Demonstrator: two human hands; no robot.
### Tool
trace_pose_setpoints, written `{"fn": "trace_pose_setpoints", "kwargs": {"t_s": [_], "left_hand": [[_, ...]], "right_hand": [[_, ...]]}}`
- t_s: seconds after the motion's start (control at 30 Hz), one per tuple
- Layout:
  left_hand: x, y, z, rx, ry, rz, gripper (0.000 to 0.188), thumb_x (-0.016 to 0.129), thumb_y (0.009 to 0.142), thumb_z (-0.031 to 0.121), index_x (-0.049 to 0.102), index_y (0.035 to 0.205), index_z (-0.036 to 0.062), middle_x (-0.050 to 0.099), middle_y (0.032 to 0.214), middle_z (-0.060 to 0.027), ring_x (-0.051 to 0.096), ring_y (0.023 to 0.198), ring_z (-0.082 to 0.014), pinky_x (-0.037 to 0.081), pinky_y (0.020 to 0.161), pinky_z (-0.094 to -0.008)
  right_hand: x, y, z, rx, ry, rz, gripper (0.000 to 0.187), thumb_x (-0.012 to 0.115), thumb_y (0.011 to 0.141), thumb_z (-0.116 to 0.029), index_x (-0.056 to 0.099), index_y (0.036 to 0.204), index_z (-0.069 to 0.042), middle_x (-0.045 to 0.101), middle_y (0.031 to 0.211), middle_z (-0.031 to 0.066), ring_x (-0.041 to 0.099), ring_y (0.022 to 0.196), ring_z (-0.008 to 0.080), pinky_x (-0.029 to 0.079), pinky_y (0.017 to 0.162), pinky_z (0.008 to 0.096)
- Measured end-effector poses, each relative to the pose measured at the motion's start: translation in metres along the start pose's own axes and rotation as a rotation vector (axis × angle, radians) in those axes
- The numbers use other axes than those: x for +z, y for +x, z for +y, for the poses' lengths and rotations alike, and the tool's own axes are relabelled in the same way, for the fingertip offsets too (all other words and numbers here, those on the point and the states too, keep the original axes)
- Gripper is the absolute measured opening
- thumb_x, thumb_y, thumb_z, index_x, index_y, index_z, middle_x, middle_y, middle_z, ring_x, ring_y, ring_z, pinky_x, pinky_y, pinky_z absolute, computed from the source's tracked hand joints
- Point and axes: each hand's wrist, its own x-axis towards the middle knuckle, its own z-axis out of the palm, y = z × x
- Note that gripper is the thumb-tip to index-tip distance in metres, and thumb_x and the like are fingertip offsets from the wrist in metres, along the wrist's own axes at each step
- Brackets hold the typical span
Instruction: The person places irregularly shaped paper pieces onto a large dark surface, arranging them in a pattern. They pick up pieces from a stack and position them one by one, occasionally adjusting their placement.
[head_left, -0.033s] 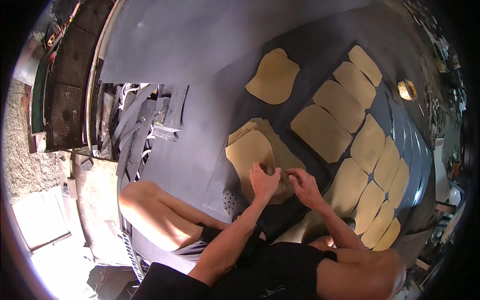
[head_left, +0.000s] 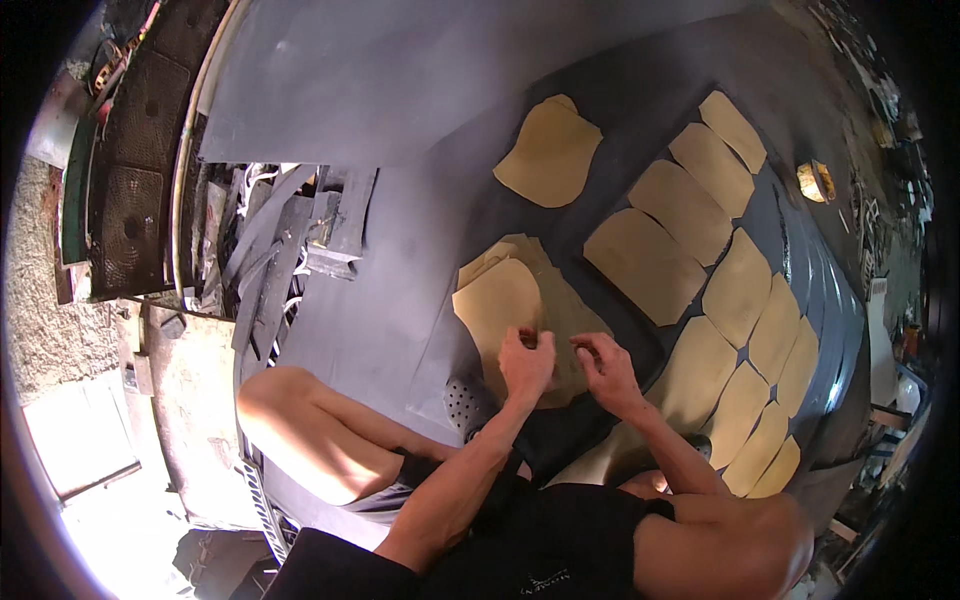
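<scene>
A pile of tan rounded sheets [head_left: 500, 300] lies on the dark surface in front of me. My left hand [head_left: 526, 366] is on the pile with its fingers bent and the thumb close to them, pinching the top sheet near its right edge. Just to the right, over the pile's right part, my right hand [head_left: 608, 374] has curled fingers with the thumb near the index finger. Whether anything lies between those fingertips is too small to tell. The two hands are a little apart.
More tan pieces [head_left: 735, 358] lie in rows on the right, and a small pile [head_left: 550, 150] lies farther off. Dark strips of scrap [head_left: 280, 235] are heaped at the left. A yellowish roll-like object [head_left: 815, 181] stands at the far right. My bent knee [head_left: 285, 395] is at the left.
The top sheet's right edge, slightly raised before, now lies lower. My left hand has shifted slightly left; the right hand has hardly moved.
</scene>
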Motion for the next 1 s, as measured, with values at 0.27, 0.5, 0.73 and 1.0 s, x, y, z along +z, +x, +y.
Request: {"fn": "trace_pose_setpoints", "kwargs": {"t_s": [0.27,0.5,0.73,1.0], "left_hand": [[-0.109,-0.020,0.065,0.254,-0.648,0.400,0.018,0.052,0.100,0.004,0.064,0.111,-0.0019,0.059,0.085,-0.0032,0.056,0.078,-0.0131,0.049,0.069,-0.0329],[-0.134,-0.030,0.143,0.423,-0.352,0.089,0.027,0.061,0.100,-0.002,0.066,0.126,-0.0011,0.066,0.092,-0.0028,0.062,0.083,-0.0118,0.054,0.072,-0.0300],[-0.029,-0.105,0.184,0.676,-0.214,-0.658,0.037,0.079,0.095,0.009,0.075,0.131,0.0008,0.075,0.114,-0.0152,0.073,0.095,-0.0291,0.059,0.085,-0.0404],[0.057,-0.146,0.180,0.485,-0.423,-0.819,0.065,0.086,0.093,0.028,0.063,0.148,0.0028,0.069,0.131,-0.0173,0.062,0.122,-0.0337,0.046,0.109,-0.0519]], "right_hand": [[0.045,0.037,0.020,0.092,-0.109,-0.341,0.040,0.062,0.108,-0.017,0.061,0.144,0.000,0.069,0.129,0.0183,0.070,0.116,0.0295,0.056,0.100,0.0409],[-0.062,0.066,-0.043,0.234,0.524,-0.146,0.048,0.067,0.108,-0.028,0.057,0.150,-0.006,0.067,0.133,0.0134,0.072,0.111,0.0258,0.061,0.096,0.0406],[-0.144,-0.040,-0.134,0.315,0.161,0.048,0.065,0.061,0.113,-0.049,0.049,0.154,0.000,0.067,0.136,0.0123,0.063,0.124,0.0191,0.050,0.115,0.0365],[-0.251,-0.221,-0.029,0.068,1.003,0.492,0.063,0.070,0.108,-0.029,0.047,0.158,-0.001,0.059,0.154,0.0142,0.058,0.138,0.0243,0.052,0.114,0.0404]]}}
